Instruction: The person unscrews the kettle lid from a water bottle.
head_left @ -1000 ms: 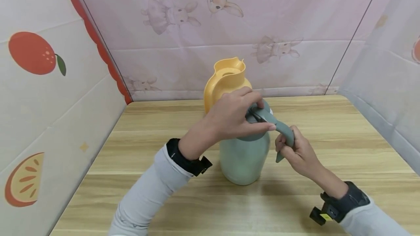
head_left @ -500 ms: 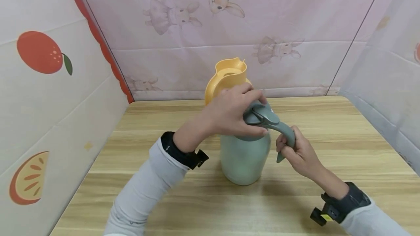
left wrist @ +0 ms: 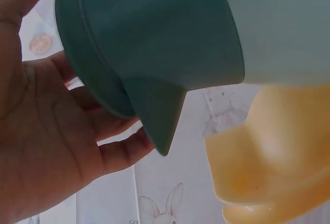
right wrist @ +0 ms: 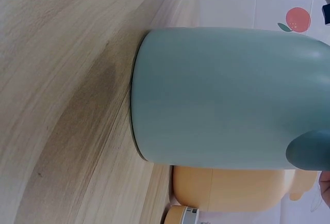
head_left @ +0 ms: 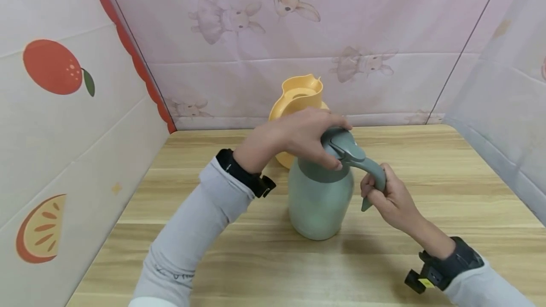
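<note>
Wood table (head_left: pixel 222 259), fruit-print wall on the left, pink bunny cloth behind. Left hand (head_left: pixel 294 139) reaches over and cups the dark green lid (head_left: pixel 337 148) of the green jug (head_left: pixel 320 203), fingers curled round its rim, thumb side toward the camera. Jug stands upright mid-table. Yellow jug (head_left: pixel 298 98) stands just behind it, open top, partly hidden by the left hand and the green jug; whether the two touch cannot be told. Right hand (head_left: pixel 384 195) is clenched round the green handle (head_left: pixel 373 174) on the jug's right side.
</note>
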